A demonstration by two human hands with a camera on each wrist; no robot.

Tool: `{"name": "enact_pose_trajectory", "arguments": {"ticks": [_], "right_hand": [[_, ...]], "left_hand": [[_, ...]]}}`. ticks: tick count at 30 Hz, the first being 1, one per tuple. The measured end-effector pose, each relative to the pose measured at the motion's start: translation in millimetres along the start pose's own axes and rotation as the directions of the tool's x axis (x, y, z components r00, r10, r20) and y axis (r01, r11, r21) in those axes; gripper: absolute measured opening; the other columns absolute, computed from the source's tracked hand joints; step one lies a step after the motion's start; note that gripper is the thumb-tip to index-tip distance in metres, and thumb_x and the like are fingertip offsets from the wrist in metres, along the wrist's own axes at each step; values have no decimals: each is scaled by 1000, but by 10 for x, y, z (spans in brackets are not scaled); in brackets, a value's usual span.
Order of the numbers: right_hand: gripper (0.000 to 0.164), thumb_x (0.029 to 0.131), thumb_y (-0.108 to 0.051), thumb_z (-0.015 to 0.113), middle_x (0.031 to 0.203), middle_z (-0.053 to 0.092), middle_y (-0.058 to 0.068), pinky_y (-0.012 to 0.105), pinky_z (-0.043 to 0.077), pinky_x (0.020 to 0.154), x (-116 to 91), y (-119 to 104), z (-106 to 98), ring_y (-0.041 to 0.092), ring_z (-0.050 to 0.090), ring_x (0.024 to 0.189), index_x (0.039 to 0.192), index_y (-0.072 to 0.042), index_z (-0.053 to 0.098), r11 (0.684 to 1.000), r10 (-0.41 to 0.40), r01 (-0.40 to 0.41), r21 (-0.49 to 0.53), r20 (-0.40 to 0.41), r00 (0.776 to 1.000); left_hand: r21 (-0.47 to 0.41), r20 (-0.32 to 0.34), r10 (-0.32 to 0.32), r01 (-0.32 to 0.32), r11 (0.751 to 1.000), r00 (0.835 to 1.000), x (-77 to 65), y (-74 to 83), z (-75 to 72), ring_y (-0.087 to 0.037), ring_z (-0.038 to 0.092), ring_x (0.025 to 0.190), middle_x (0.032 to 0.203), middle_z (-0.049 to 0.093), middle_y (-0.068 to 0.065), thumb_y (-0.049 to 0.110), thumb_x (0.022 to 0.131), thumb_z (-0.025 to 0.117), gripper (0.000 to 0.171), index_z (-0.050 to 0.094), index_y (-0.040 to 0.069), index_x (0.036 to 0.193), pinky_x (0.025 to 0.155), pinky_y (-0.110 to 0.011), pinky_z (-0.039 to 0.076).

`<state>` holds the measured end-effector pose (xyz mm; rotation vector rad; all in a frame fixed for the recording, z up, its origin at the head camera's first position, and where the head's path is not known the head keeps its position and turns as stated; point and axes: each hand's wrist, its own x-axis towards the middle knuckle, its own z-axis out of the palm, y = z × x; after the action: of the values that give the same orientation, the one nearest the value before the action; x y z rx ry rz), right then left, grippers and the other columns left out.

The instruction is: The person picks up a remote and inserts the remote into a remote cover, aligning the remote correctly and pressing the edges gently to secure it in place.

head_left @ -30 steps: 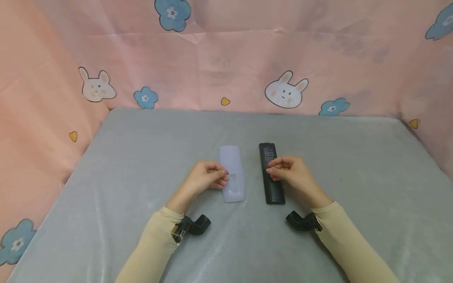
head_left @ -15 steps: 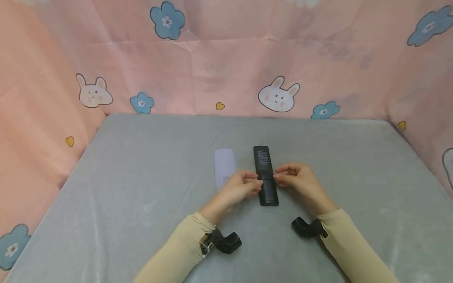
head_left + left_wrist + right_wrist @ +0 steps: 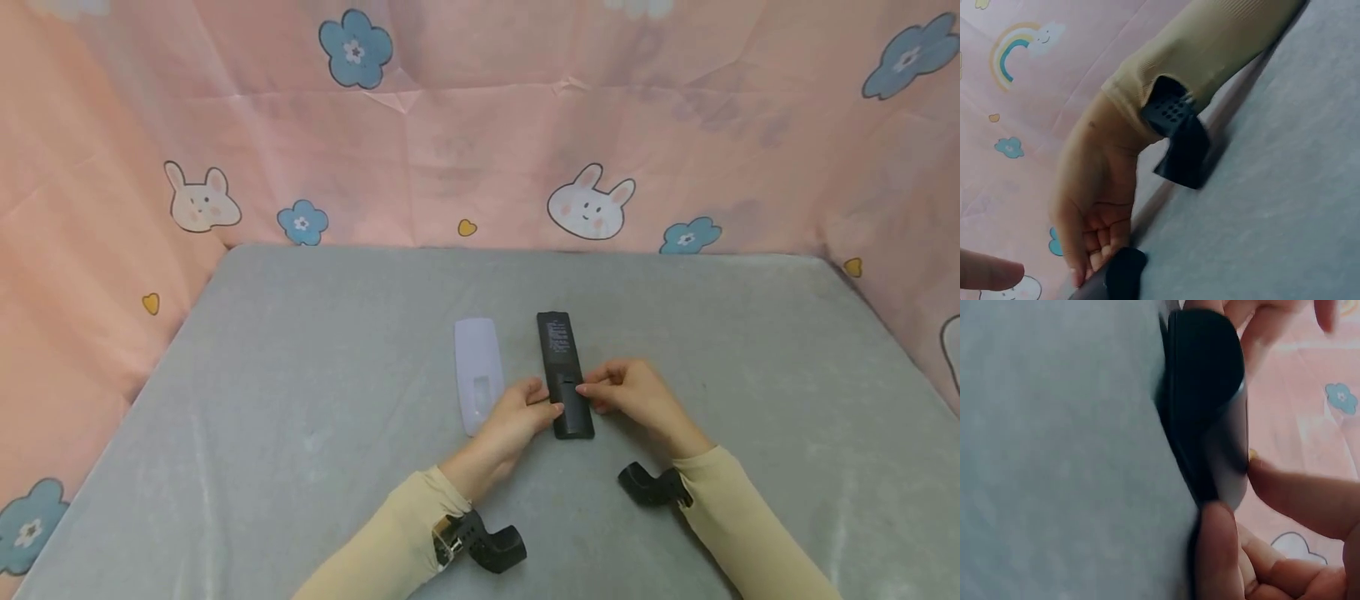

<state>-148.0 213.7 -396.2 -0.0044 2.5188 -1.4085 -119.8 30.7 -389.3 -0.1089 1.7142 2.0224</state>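
A black remote control [image 3: 566, 367] lies on the grey cloth with its label and battery cover facing up. My right hand [image 3: 647, 402] grips its right edge, thumb on the back surface and a finger against the side, as the right wrist view shows. On the other side, my left hand [image 3: 512, 423] touches the left edge with its fingers. Its thumb [image 3: 1327, 315] hangs over the remote, apart from it in the right wrist view. Left of the black remote lies a pale lavender remote-shaped piece [image 3: 476, 354] with a rectangular recess, its lower right corner hidden by my left hand.
The table [image 3: 337, 333] is covered in grey cloth. Around its back and sides hangs a pink curtain [image 3: 465, 125] with bunnies and blue flowers. A black wrist camera mount [image 3: 495, 546] sticks out beneath my left wrist, another mount [image 3: 651, 486] beneath the right.
My left hand has left the lavender piece and moved right to the black remote's left edge. My right hand has shifted from over the remote to its right edge.
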Motion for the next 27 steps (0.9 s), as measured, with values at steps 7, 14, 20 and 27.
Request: {"name": "enact_pose_trajectory", "arguments": {"ticks": [7,14,20,27], "right_hand": [[29,86,-15,69,77,68,7,28,54,61,-9,18,-25,15,61,65,98,11,65,999,12,-14,33,67,998],[33,86,-16,69,81,67,8,29,55,64,-8,11,-41,16,62,68,101,13,62,998,17,-23,56,109,994],[32,87,-16,68,80,66,6,29,55,65,-6,18,-56,16,61,69,102,13,62,998,7,-15,61,138,990],[32,86,-19,69,80,66,5,30,54,66,-13,15,-64,17,61,71,100,9,62,999,4,-11,41,150,989]], "left_hand": [[11,-9,33,-33,999,999,11,-88,31,-29,56,108,128,47,-26,-8,86,54,53,34,-19,133,93,-35,46],[48,-31,50,-48,998,998,-17,-91,65,-27,56,103,120,50,-22,-8,84,57,52,37,-16,131,88,-32,48],[-1,-24,25,-25,1000,999,-16,-87,111,-32,55,112,125,51,-28,-8,85,57,52,34,-14,132,93,-38,47],[-146,-6,-13,12,989,1000,-14,-131,156,-32,57,107,124,52,-26,-14,84,53,53,31,-14,132,90,-40,49]]}}
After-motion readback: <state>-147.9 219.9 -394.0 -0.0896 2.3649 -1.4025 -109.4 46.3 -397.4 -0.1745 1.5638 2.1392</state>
